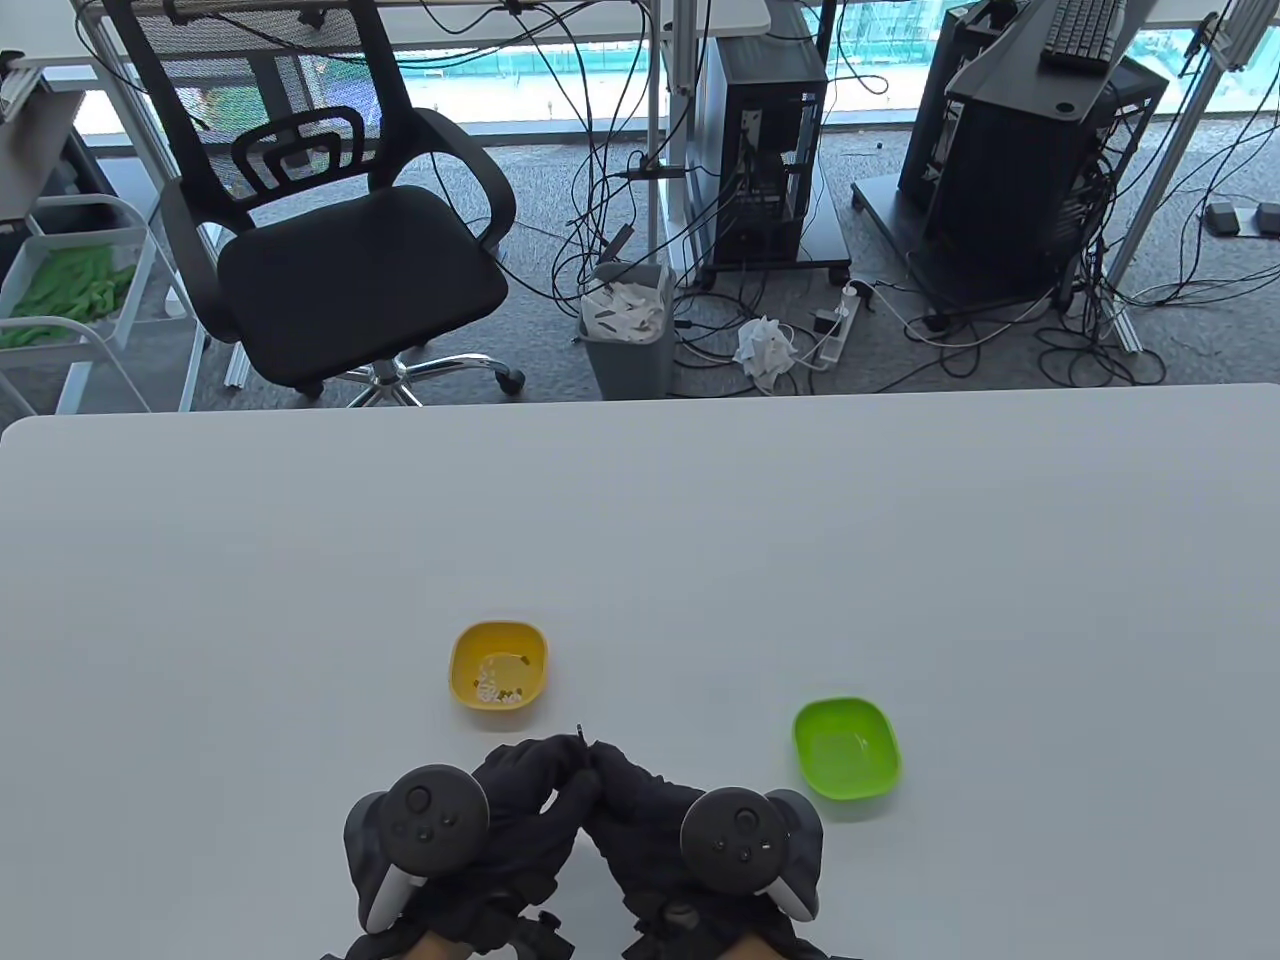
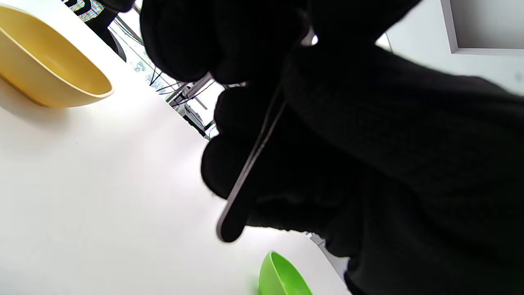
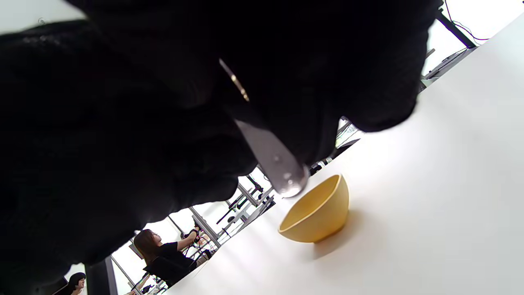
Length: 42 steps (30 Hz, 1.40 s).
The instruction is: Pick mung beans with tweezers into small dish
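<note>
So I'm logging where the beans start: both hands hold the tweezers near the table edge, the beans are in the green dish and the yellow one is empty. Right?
Not quite: the dishes are swapped. In the table view the beans lie in the yellow dish, and the green dish is empty. The rest holds: the left hand and right hand meet at the tweezers near the table's edge.

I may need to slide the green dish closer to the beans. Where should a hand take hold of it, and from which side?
Pinch the near right rim of the green dish, coming in with the right hand, which is nearest. The dish sits open side up and looks empty, so a thumb can probably hook inside the raised wall. It stands apart from the yellow dish.
</note>
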Available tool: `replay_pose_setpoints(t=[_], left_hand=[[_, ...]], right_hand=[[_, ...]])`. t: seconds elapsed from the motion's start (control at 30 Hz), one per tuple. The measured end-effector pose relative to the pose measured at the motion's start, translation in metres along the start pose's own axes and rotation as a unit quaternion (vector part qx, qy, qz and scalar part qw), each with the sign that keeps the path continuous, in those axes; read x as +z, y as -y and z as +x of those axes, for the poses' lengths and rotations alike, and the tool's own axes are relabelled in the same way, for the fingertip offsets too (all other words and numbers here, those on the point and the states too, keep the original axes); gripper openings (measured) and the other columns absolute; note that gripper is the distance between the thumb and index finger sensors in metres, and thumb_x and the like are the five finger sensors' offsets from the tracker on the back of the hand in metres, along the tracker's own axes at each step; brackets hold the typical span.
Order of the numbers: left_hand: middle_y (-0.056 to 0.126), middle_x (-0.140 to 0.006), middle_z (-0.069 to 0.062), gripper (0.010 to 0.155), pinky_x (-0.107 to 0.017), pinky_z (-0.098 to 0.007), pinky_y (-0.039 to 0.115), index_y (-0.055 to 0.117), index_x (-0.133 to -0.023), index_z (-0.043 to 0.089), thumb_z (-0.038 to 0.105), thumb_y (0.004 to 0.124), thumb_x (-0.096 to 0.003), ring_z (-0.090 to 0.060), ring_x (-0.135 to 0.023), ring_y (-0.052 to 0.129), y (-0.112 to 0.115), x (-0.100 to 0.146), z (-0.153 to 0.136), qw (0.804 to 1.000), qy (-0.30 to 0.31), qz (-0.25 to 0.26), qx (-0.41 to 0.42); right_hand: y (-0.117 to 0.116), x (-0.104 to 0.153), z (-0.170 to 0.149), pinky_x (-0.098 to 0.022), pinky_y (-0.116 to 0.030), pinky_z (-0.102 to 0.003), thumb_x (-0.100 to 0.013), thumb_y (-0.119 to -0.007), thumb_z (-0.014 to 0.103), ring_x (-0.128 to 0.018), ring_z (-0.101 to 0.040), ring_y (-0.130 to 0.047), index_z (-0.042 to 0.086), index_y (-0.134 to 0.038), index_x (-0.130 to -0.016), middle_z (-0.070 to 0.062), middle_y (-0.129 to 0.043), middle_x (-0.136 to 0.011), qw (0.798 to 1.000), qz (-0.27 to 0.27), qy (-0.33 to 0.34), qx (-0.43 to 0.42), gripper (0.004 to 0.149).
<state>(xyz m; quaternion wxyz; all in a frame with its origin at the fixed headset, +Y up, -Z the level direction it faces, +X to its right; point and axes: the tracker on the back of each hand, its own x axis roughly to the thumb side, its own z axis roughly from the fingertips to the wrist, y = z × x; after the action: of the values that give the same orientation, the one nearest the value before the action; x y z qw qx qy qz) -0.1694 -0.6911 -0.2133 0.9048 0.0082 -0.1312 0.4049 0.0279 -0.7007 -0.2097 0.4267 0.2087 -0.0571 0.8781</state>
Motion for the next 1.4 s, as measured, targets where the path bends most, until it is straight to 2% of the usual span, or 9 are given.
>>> replay_pose_setpoints(t=[0.1, 0.17, 0.33, 0.43, 0.57, 0.77, 1.0, 1.2, 1.4], left_hand=[[0.082, -0.094, -0.007, 0.057, -0.076, -0.064, 0.047, 0.074, -0.095, 0.015, 0.050, 0.077, -0.0504, -0.038, -0.088, 0.081, -0.005, 0.001, 0.001, 0.999, -0.003, 0.012, -0.038], [0.076, -0.101, -0.005, 0.061, -0.078, -0.065, 0.042, 0.069, -0.100, 0.017, 0.049, 0.081, -0.0493, -0.038, -0.096, 0.074, -0.012, -0.002, -0.004, 0.997, -0.028, 0.010, -0.067], [0.054, -0.117, -0.006, 0.082, -0.081, -0.066, 0.030, 0.052, -0.111, 0.023, 0.053, 0.089, -0.0440, -0.042, -0.110, 0.052, -0.034, -0.022, -0.030, 0.986, -0.059, -0.037, -0.151], [0.035, -0.123, -0.006, 0.099, -0.081, -0.065, 0.022, 0.034, -0.115, 0.028, 0.057, 0.092, -0.0395, -0.042, -0.116, 0.033, -0.044, -0.046, -0.057, 0.964, -0.071, -0.118, -0.229], [0.013, -0.123, -0.006, 0.115, -0.080, -0.064, 0.016, 0.011, -0.112, 0.030, 0.060, 0.092, -0.0361, -0.044, -0.116, 0.014, -0.047, -0.077, -0.090, 0.925, -0.108, -0.232, -0.279], [0.005, -0.122, -0.006, 0.123, -0.080, -0.064, 0.013, 0.003, -0.109, 0.033, 0.062, 0.095, -0.0321, -0.044, -0.115, 0.005, -0.047, -0.117, -0.121, 0.914, -0.119, -0.302, -0.242], [-0.002, -0.119, -0.009, 0.128, -0.078, -0.064, 0.009, -0.005, -0.105, 0.036, 0.063, 0.095, -0.0308, -0.046, -0.112, -0.001, -0.036, -0.145, -0.150, 0.899, -0.141, -0.360, -0.207], [0.003, -0.121, -0.004, 0.124, -0.078, -0.063, 0.010, 0.002, -0.108, 0.037, 0.062, 0.096, -0.0311, -0.045, -0.112, 0.001, -0.029, -0.152, -0.164, 0.904, -0.141, -0.363, -0.178], [0.019, -0.123, 0.002, 0.121, -0.078, -0.063, 0.012, 0.011, -0.111, 0.034, 0.062, 0.096, -0.0300, -0.045, -0.112, 0.008, -0.026, -0.148, -0.168, 0.927, -0.113, -0.328, -0.142]], right_hand=[[0.007, 0.001, -0.002, -0.048, -0.086, -0.050, -0.050, -0.081, 0.033, -0.055, -0.027, -0.100, 0.002, -0.075, -0.092, -0.017, -0.092, -0.072, 1.000, 0.004, -0.009, 0.014, 0.053], [0.019, 0.004, -0.005, -0.048, -0.085, -0.051, -0.051, -0.077, 0.033, -0.053, -0.024, -0.096, 0.004, -0.075, -0.092, -0.016, -0.090, -0.071, 0.998, 0.011, -0.020, 0.066, 0.051], [0.049, 0.015, -0.017, -0.045, -0.084, -0.049, -0.051, -0.073, 0.033, -0.049, -0.019, -0.091, 0.007, -0.077, -0.090, -0.015, -0.087, -0.068, 0.985, 0.013, -0.053, 0.163, 0.047], [0.061, 0.023, -0.028, -0.045, -0.084, -0.049, -0.051, -0.073, 0.032, -0.048, -0.019, -0.091, 0.007, -0.078, -0.090, -0.014, -0.087, -0.067, 0.983, -0.006, -0.065, 0.171, 0.047], [0.061, 0.027, -0.040, -0.044, -0.084, -0.049, -0.050, -0.073, 0.032, -0.047, -0.020, -0.092, 0.007, -0.079, -0.089, -0.015, -0.088, -0.067, 0.982, -0.021, -0.076, 0.170, 0.046], [0.061, 0.025, -0.044, -0.045, -0.084, -0.049, -0.050, -0.073, 0.033, -0.048, -0.020, -0.092, 0.008, -0.078, -0.090, -0.013, -0.087, -0.069, 0.982, -0.033, -0.072, 0.171, 0.047], [0.060, 0.024, -0.046, -0.047, -0.084, -0.049, -0.050, -0.073, 0.033, -0.050, -0.021, -0.092, 0.008, -0.077, -0.091, -0.013, -0.087, -0.070, 0.983, -0.026, -0.075, 0.164, 0.048], [0.058, 0.023, -0.046, -0.047, -0.083, -0.050, -0.051, -0.073, 0.034, -0.051, -0.021, -0.092, 0.009, -0.077, -0.092, -0.014, -0.087, -0.071, 0.985, -0.015, -0.080, 0.151, 0.048], [0.058, 0.022, -0.047, -0.047, -0.083, -0.050, -0.051, -0.073, 0.034, -0.051, -0.021, -0.093, 0.009, -0.077, -0.092, -0.014, -0.087, -0.071, 0.986, -0.010, -0.081, 0.146, 0.049]])
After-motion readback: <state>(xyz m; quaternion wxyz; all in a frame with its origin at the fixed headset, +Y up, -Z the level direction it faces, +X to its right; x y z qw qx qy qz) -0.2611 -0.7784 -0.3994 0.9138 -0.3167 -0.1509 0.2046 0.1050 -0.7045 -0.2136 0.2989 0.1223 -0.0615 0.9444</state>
